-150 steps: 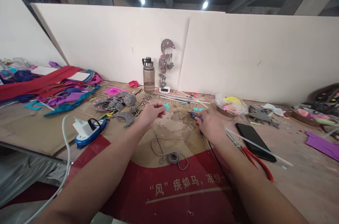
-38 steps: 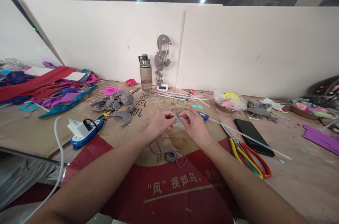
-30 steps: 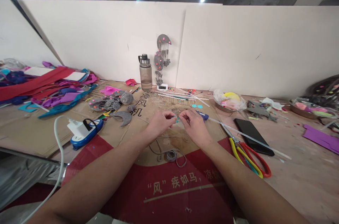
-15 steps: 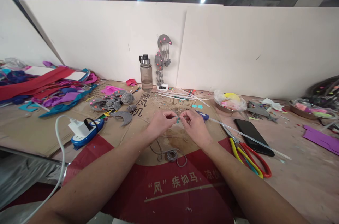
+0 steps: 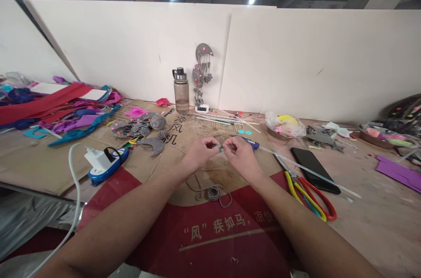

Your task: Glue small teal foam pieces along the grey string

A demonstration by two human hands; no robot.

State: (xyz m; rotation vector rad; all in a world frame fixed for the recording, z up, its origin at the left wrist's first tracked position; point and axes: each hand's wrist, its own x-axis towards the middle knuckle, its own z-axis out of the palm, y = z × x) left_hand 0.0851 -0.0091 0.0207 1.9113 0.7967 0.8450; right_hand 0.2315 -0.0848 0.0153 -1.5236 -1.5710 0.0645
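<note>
Over the cardboard, my left hand (image 5: pixel 201 153) is closed in a pinch on a small teal piece (image 5: pixel 220 149). Close beside it, my right hand (image 5: pixel 240 155) is pinched too, its fingertips at the other side of the piece; what they hold is too small to make out. Below the hands lies a loose coil of grey cord (image 5: pixel 213 193). Two light-teal flower shapes (image 5: pixel 245 132) rest behind my right hand, near a blue glue gun (image 5: pixel 251 144) with a long clear stick.
Scissors (image 5: pixel 309 194) and a black phone (image 5: pixel 315 170) lie at the right. A power strip (image 5: pixel 110 167) with a white cable is at the left, near a grey felt crescent (image 5: pixel 154 146). A bottle (image 5: pixel 182 94) and a grey hanging ornament (image 5: pixel 204 52) stand at the back.
The fingertips of both hands have shifted slightly around the small teal piece. Everything else looks the same.
</note>
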